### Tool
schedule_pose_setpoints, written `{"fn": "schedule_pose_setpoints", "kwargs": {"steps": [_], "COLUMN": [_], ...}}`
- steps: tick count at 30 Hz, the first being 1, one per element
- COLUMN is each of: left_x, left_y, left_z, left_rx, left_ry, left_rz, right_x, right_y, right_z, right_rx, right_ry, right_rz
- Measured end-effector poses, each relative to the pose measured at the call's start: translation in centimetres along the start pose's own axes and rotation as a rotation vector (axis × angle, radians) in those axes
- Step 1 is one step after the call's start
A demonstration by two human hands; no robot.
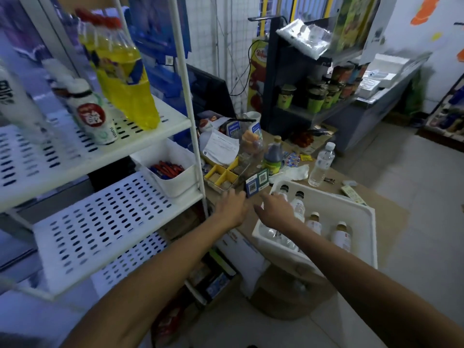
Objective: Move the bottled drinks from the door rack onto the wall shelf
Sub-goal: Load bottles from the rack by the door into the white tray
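A white plastic bin (356, 217) on the counter holds several small bottled drinks (298, 204) with dark or tan caps. My right hand (276, 209) reaches over the bin's near left corner, fingers extended, touching the nearest bottle; it grips nothing that I can see. My left hand (232, 205) hovers just left of the bin, fingers spread and empty. The white perforated shelf unit (105, 222) stands at left. Its upper shelf carries yellow drink bottles (123, 71) with red caps and white bottles (93, 114).
A cluttered counter (389, 209) behind the bin holds a clear water bottle (321, 164), a dark bottle (272, 156), QR code stands (257, 182) and a yellow divided tray (221, 175). A small white box (173, 167) with red packets sits on the shelf's edge.
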State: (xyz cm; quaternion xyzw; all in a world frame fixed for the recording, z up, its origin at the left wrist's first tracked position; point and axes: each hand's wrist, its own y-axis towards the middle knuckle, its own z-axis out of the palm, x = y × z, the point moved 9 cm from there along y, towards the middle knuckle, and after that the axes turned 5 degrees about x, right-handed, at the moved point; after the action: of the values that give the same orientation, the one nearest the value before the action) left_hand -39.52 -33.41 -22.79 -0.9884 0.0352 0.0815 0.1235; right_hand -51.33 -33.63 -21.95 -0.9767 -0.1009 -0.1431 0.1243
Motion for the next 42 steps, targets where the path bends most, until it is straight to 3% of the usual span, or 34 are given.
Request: {"fn": "schedule_pose_setpoints", "kwargs": {"steps": [24, 33, 42], "left_x": [27.1, 33.6, 39.9], "left_y": [-21.8, -23.2, -21.3], "left_z": [-12.9, -21.4, -24.8], "left_rx": [-0.397, -0.494, -0.46], "left_ry": [-0.083, -0.078, -0.091], "left_rz": [-0.369, -0.469, -0.607], "right_x": [34.1, 43.7, 50.0], "right_y": [-5.9, -4.3, 1.0], "right_z": [-1.2, -5.9, -10.0], "right_rx": [-0.07, -0.092, -0.131], "right_ry": [-0.047, -0.104, 0.056], "right_rz": [-0.455, -0.553, -0.654]}}
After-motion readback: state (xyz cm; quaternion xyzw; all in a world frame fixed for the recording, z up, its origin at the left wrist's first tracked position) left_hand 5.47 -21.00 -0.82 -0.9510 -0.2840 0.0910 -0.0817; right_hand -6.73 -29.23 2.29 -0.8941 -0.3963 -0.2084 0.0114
